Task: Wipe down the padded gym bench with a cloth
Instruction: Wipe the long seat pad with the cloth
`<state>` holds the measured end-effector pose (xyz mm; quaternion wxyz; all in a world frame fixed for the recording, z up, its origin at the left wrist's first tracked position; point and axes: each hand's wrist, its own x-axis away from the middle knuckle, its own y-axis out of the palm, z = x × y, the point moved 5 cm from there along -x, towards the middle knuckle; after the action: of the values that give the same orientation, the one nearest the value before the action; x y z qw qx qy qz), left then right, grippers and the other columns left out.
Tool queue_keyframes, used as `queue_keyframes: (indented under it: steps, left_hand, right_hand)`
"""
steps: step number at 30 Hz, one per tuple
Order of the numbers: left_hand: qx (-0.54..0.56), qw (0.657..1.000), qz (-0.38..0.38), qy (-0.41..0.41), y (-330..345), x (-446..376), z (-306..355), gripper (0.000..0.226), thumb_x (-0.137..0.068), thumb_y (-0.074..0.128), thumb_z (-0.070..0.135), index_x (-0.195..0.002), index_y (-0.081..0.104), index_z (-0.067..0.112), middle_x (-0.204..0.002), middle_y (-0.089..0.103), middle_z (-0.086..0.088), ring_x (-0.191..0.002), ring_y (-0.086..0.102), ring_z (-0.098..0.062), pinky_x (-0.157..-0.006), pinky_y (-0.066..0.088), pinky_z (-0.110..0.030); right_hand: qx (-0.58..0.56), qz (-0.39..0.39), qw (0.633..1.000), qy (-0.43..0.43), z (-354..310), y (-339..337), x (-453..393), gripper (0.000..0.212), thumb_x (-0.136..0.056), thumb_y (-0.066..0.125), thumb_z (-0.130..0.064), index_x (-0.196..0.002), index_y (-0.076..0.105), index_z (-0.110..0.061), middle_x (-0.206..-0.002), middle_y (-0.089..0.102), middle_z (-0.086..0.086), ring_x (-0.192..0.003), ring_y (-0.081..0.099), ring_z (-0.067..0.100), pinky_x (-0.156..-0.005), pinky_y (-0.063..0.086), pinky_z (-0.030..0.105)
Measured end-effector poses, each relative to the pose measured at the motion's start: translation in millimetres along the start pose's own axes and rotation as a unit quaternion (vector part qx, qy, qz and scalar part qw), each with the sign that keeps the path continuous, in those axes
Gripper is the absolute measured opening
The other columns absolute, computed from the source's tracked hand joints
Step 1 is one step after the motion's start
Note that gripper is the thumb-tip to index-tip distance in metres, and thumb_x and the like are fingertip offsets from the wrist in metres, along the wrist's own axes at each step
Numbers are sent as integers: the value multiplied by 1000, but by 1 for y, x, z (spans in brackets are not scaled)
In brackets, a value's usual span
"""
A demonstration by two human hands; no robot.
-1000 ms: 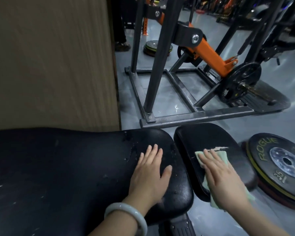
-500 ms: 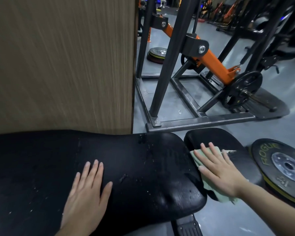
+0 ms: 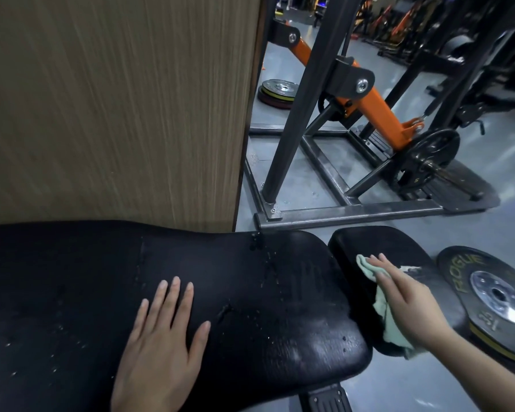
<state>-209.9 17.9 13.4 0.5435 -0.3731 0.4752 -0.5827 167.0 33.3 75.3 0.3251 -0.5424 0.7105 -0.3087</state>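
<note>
Your left hand (image 3: pixel 161 346) is lying palm down on the long black padded back pad of the gym bench (image 3: pixel 72 292), its fingers straight and slightly spread, the thumb angled out to the right, gripping nothing. Pale specks and a small tear are showing on the pad's worn surface just beside that hand.

Your right hand (image 3: pixel 405 298) is pressing flat on the pale green cloth (image 3: pixel 366 264), fingers straight and held close together, pinning the cloth against the smaller black padded seat section (image 3: pixel 378 242) at the bench's right end. The cloth is lying on the near-left part of that seat, one corner showing beyond your fingertips and a crumpled length trailing out under your wrist over the seat's near edge. A light scuffed patch (image 3: pixel 411 270) is showing on the seat just right of your fingers.

A black weight plate with yellow ROGUE lettering and a metal hub (image 3: pixel 494 295) is lying flat on the grey floor (image 3: pixel 384 382), just beside the seat. Beyond the bench, a wood-grain panel (image 3: pixel 116 99) is standing at left, and a dark steel frame with an orange lever arm (image 3: pixel 378 114) is standing at right
</note>
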Motion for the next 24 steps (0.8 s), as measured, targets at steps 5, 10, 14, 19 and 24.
queue_keyframes:
  steps: [5, 10, 14, 19, 24]
  left_hand:
    - [-12, 1000, 6, -1, -1, 1, 1, 69, -99, 12, 54, -142, 42, 10, -149, 39, -7, -142, 23, -17, -115, 7, -32]
    - [-18, 1000, 10, 1, 1, 0, 0, 69, -98, 12, 55, -142, 42, 10, -149, 38, -8, -142, 23, -17, -115, 7, -32]
    - [-10, 1000, 17, 8, 4, -1, -1, 72, -98, 11, 56, -140, 45, 8, -148, 39, -9, -143, 19, -16, -116, 6, -31]
    - [-1, 999, 41, 22, 6, -5, -3, 69, -98, 12, 55, -139, 44, 8, -145, 44, -12, -147, 2, -7, -114, 8, -33]
    - [-5, 999, 44, 26, 5, -7, -3, 65, -99, 12, 52, -141, 40, 10, -146, 43, -11, -146, 8, -12, -114, 8, -34]
  right_hand:
    - [17, -160, 986, -47, -46, 40, 20, 63, -83, 20, -79, -136, 29, -48, -148, 15, -30, -139, 0, -15, -109, 2, 5]
    - [262, -115, 957, -55, -36, 79, 28, 85, -63, -31, -80, -139, -19, -45, -152, -23, -13, -141, -29, 11, -114, -18, 31]
    - [286, -120, 949, -59, -42, 81, 9, 91, -61, -34, -78, -142, -21, -37, -157, -19, -4, -143, -25, 18, -114, -19, 36]
    - [296, -135, 943, -64, -49, 91, -30, 104, -57, -37, -77, -149, -15, -34, -159, -19, -1, -144, -25, 19, -116, -16, 36]
    - [304, -108, 942, -95, -52, 91, -30, 83, -80, -21, -71, -151, -1, -31, -160, -3, 3, -146, -13, 20, -117, -12, 36]
